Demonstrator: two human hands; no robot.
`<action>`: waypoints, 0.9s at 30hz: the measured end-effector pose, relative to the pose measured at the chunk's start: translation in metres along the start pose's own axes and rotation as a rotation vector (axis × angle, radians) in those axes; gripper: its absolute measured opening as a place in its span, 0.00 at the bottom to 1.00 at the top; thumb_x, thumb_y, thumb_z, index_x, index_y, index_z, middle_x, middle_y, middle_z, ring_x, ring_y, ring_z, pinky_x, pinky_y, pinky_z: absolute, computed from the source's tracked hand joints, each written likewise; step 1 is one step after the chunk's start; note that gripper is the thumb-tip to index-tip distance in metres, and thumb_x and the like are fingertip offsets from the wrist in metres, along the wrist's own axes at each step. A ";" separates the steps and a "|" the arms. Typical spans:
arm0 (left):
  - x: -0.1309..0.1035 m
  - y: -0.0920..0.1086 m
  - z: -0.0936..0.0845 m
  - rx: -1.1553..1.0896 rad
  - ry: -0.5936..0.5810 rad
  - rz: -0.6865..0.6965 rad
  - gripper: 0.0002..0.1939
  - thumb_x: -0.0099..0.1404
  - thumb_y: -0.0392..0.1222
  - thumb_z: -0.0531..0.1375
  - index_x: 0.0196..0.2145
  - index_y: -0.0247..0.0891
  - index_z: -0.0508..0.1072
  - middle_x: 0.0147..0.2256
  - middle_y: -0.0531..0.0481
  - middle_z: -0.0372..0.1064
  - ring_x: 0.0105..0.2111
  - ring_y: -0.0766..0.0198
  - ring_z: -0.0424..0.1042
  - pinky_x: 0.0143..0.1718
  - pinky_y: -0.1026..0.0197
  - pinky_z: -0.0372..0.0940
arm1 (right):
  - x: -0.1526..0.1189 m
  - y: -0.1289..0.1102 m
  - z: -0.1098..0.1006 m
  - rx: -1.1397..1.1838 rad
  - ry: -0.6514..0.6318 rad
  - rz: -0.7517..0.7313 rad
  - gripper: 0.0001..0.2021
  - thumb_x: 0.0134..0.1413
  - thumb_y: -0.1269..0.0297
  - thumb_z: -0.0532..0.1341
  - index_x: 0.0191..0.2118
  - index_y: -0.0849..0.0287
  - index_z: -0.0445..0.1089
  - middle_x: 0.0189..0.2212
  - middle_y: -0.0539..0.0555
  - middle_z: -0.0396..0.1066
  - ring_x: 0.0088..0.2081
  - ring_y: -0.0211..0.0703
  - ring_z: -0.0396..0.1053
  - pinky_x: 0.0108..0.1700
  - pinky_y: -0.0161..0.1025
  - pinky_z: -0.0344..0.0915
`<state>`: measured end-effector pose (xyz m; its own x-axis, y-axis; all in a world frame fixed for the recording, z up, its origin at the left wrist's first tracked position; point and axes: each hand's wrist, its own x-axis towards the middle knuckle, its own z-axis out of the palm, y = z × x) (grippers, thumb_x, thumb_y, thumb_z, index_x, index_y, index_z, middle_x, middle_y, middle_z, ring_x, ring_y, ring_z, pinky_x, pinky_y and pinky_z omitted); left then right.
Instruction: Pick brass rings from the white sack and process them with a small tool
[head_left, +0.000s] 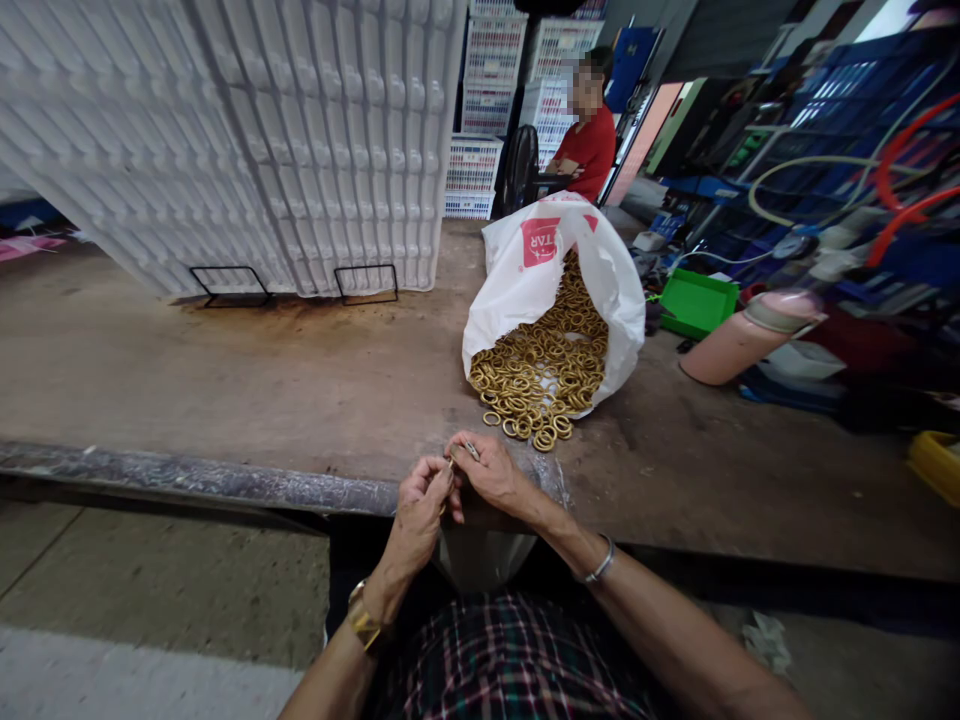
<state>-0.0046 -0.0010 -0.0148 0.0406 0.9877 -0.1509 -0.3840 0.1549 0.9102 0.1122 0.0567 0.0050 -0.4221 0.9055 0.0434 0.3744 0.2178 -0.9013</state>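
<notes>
My left hand (420,505) is closed in a pinch at the table's front edge, holding a brass ring (451,463) seen nearly edge-on. Right beside it, my right hand (491,474) is wrapped round a small grey metal tool (471,450); its exact kind is too small to tell. The fingertips of both hands meet around the ring. Just beyond them, many brass rings (536,385) spill from the mouth of a white plastic bag (506,285) lying on its side. Some loose rings rest on the wooden tabletop (360,390).
Ribbed white plastic trays (337,140) stand upright at the left, by black wire stands (367,284). To the right are a pink bottle (720,340), a green bin (699,302) and orange hoses (900,165). A person in red (596,150) sits beyond, near stacked crates (491,100).
</notes>
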 end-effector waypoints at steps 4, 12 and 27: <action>0.000 -0.002 -0.002 0.009 -0.012 0.002 0.12 0.61 0.49 0.55 0.30 0.36 0.63 0.22 0.56 0.62 0.18 0.72 0.61 0.21 0.67 0.59 | 0.000 0.006 -0.002 -0.126 0.040 0.022 0.09 0.55 0.68 0.48 0.31 0.59 0.65 0.21 0.48 0.64 0.24 0.35 0.61 0.28 0.31 0.54; 0.001 -0.006 -0.004 0.018 -0.011 0.008 0.12 0.61 0.49 0.54 0.31 0.37 0.62 0.21 0.57 0.62 0.18 0.72 0.62 0.23 0.67 0.58 | -0.012 0.016 -0.002 -0.577 -0.142 -0.091 0.09 0.47 0.74 0.51 0.33 0.59 0.66 0.27 0.51 0.69 0.28 0.36 0.62 0.29 0.32 0.50; 0.000 -0.001 -0.006 -0.070 -0.065 -0.035 0.10 0.60 0.46 0.57 0.29 0.36 0.64 0.22 0.56 0.62 0.18 0.73 0.61 0.22 0.67 0.57 | -0.006 0.007 -0.006 -0.864 -0.170 0.079 0.11 0.51 0.73 0.50 0.39 0.60 0.65 0.30 0.56 0.72 0.30 0.41 0.68 0.27 0.35 0.51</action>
<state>-0.0092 -0.0014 -0.0182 0.1141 0.9813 -0.1547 -0.4448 0.1898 0.8753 0.1220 0.0552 0.0011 -0.4602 0.8779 -0.1320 0.8715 0.4184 -0.2556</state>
